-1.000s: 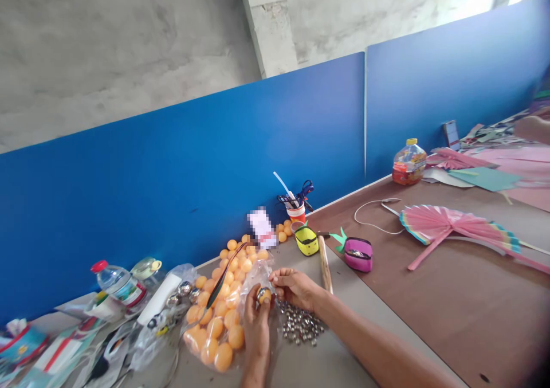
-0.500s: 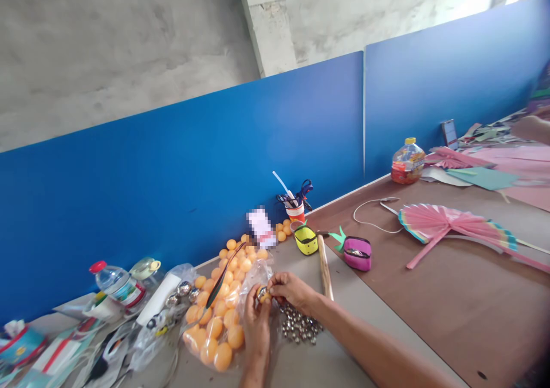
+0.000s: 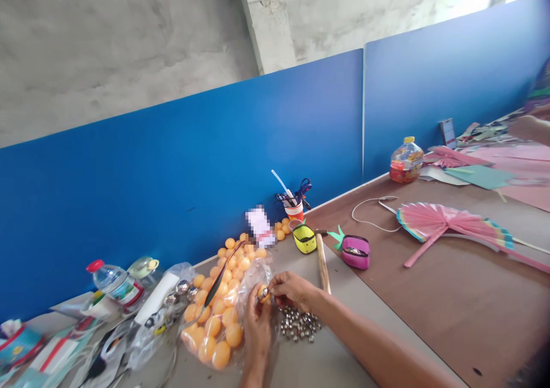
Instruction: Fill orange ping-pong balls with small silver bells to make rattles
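Observation:
My left hand (image 3: 256, 325) is closed around a small orange ball (image 3: 263, 298) that shows a shiny silver patch on its upper side. My right hand (image 3: 292, 289) pinches at that silver patch from the right; what lies between its fingertips is too small to make out. Just below my right hand, a heap of small shiny silver balls (image 3: 299, 324) is spread on the grey tabletop. Left of my hands, a clear plastic bag (image 3: 253, 282) lies against many orange balls (image 3: 221, 353), some inside it. A dark, thin strap-like thing (image 3: 217, 285) rests across them.
Behind my hands lie a wooden-handled hammer (image 3: 323, 265), a yellow pouch (image 3: 305, 239) and a purple pouch (image 3: 356, 253). A cup of tools (image 3: 294, 210) stands by the blue partition (image 3: 193, 176). Bottles (image 3: 116, 285) and clutter are leftward; a pink fan (image 3: 447, 222) and another person's arm (image 3: 530, 129) rightward.
The view has shifted very slightly. Both hands stay together at the orange ball, whose silver patch is turned a little differently between the fingers.

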Demonstrator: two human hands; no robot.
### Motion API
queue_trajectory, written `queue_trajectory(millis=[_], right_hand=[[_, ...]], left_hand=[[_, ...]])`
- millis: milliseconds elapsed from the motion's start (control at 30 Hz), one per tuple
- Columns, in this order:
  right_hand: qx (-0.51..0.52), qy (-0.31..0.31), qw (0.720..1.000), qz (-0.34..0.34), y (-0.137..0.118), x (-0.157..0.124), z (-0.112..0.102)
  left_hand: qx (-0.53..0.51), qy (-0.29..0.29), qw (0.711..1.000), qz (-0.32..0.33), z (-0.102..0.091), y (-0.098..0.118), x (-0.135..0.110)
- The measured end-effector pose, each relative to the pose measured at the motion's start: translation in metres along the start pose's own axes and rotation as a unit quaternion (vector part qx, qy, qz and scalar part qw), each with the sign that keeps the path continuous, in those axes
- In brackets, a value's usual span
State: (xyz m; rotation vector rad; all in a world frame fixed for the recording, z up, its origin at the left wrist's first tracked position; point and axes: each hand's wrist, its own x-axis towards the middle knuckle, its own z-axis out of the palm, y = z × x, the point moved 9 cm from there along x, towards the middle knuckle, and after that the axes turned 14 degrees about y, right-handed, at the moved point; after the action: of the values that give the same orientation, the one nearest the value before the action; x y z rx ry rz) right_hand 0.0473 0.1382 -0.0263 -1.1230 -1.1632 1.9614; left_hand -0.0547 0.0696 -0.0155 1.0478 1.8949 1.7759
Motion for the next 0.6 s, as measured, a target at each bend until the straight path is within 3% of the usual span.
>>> queue_trajectory(millis=[433, 600], right_hand=[[-0.024, 0.025, 0.999, -0.01, -0.005, -0.006, -0.001], [-0.049, 0.034, 0.998, -0.021, -0.002, -0.003, 0.0]], left_hand=[[0.073, 0.005, 0.995, 0.069, -0.002, 0.009, -0.004], [0.085, -0.001, 0.995, 0.056, 0.0, 0.016, -0.006]])
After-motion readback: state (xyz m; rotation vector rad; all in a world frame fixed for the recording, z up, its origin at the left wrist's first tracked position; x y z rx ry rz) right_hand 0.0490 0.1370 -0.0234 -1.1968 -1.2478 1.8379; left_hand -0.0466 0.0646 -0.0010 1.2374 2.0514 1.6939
